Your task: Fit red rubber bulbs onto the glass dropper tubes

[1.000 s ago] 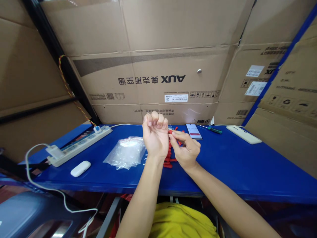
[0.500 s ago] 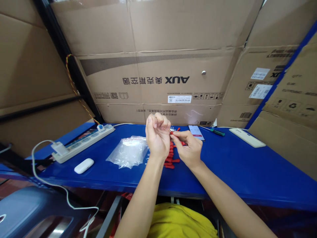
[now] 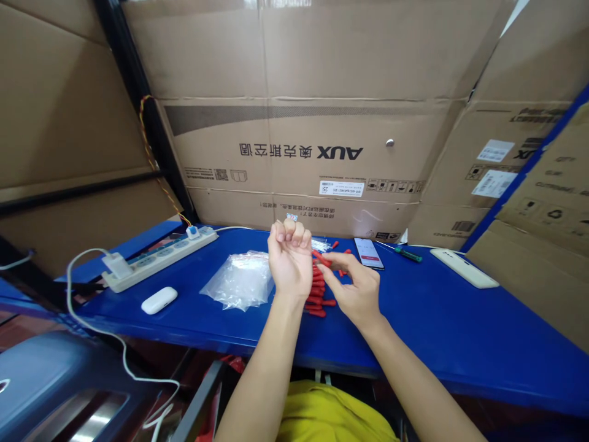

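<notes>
My left hand (image 3: 289,261) is raised above the blue table with its palm toward me and its fingers curled in. A small white and blue label (image 3: 291,217) shows just past its fingertips; whether the fingers hold it I cannot tell. My right hand (image 3: 356,282) pinches a small red-handled screwdriver (image 3: 321,257) between thumb and forefinger, close beside the left hand. Beneath and between the hands lies a row of similar red handles (image 3: 316,294), partly covered by them. Thin pale shafts (image 3: 321,245) lie behind the hands.
Clear plastic bags (image 3: 242,279) lie left of the hands. Farther left are a white case (image 3: 159,300) and a power strip (image 3: 161,261) with a charger. A phone (image 3: 368,253), a green-handled screwdriver (image 3: 408,254) and a white slab (image 3: 464,267) lie right. Cardboard (image 3: 294,73) walls the back.
My hands have drawn slightly apart, and more of the red handle shows in my right fingers. The label past the left fingertips has come into sight. The whole view has shifted a little.
</notes>
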Available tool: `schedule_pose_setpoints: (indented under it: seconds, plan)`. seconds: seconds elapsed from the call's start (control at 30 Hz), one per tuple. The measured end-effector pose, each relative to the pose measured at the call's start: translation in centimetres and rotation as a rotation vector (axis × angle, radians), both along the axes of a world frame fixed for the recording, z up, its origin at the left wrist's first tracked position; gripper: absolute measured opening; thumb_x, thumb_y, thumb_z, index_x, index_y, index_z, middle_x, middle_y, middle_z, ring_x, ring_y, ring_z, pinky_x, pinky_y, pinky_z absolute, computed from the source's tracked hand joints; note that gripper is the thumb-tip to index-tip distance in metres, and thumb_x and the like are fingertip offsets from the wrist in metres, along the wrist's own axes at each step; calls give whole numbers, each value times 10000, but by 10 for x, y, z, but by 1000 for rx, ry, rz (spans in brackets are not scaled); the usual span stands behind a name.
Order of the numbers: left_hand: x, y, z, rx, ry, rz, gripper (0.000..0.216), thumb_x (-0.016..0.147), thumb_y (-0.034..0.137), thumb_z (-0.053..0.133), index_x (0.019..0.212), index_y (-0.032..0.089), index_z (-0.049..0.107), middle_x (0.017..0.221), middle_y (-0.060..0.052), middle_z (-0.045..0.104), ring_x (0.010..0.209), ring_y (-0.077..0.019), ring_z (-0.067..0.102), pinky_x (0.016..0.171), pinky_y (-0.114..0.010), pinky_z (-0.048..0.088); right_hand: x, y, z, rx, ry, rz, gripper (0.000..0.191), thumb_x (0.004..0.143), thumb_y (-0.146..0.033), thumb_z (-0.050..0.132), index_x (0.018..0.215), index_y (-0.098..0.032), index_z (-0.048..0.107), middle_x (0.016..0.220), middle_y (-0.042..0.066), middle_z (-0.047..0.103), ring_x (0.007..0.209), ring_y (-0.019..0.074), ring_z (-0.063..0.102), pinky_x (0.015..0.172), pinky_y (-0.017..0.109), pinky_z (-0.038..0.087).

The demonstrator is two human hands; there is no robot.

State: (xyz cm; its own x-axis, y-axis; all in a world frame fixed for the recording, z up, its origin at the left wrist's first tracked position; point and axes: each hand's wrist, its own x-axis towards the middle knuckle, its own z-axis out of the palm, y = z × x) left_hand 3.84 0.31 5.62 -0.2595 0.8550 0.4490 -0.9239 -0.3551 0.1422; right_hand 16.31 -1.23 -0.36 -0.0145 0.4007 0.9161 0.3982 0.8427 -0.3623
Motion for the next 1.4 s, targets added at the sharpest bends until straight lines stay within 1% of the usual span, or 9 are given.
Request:
schedule_pose_setpoints:
  seconds: [0.1,0.27,0.5,0.63,0.87,0.97,1.17,1.3,1.4]
  plan:
    - [3,-2,-2,-8,4,-35,397,1122,163,369,744,206,252,775,39,201,617,-111,237,581,-204,361,-3,-1,-1,73,7,-42,120,949,-136,752,1019,-232,766,947,39,861,794,204,843,767,293,715]
    - [8,-5,-2,-34,29,-49,397,1120,178,371,754,213,223,782,37,187,619,-117,222,579,-200,366,-5,-1,-2,138,36,-63,136,928,-113,759,972,-241,751,861,23,852,769,218,848,734,296,725]
    - [10,-10,1,-96,96,-10,405,1114,208,395,764,222,193,781,32,176,622,-133,205,572,-194,373,-5,-3,-3,111,61,-75,120,928,-128,741,970,-240,731,879,37,853,715,207,839,669,278,722]
    - [9,-10,1,-105,100,-7,408,1115,214,400,764,223,192,780,32,174,620,-134,201,567,-194,372,-3,-3,-3,70,78,-40,116,928,-140,736,983,-240,719,901,36,852,674,184,825,638,255,713]
    - [10,-11,0,-53,83,-32,403,1126,194,359,751,214,213,776,32,181,618,-125,214,574,-194,373,-2,-1,-4,66,63,-34,76,929,-165,740,936,-238,721,869,36,850,733,212,843,666,281,725]
    - [10,-13,1,-67,98,-24,413,1130,213,379,749,213,219,771,33,187,614,-124,222,573,-198,373,-3,-1,-3,91,57,-45,98,922,-149,736,921,-246,722,835,29,845,740,223,846,672,295,729]
    - [11,-15,1,-52,88,-44,418,1132,208,381,737,211,244,771,32,201,605,-119,240,571,-212,375,-1,0,-3,121,49,-48,152,904,-109,734,935,-256,709,846,20,845,783,227,850,709,309,729]
    - [9,-14,0,-58,99,-33,417,1128,210,411,732,207,281,773,33,223,604,-115,265,579,-221,378,-1,-1,-3,77,37,-27,134,919,-132,721,965,-255,698,855,17,834,726,202,830,660,288,705]
    - [7,-11,-4,-61,135,3,413,1130,239,444,733,199,336,779,33,259,618,-114,292,609,-222,389,0,-2,-1,-53,16,45,199,931,-151,706,1096,-258,678,913,6,828,729,177,816,677,273,685]
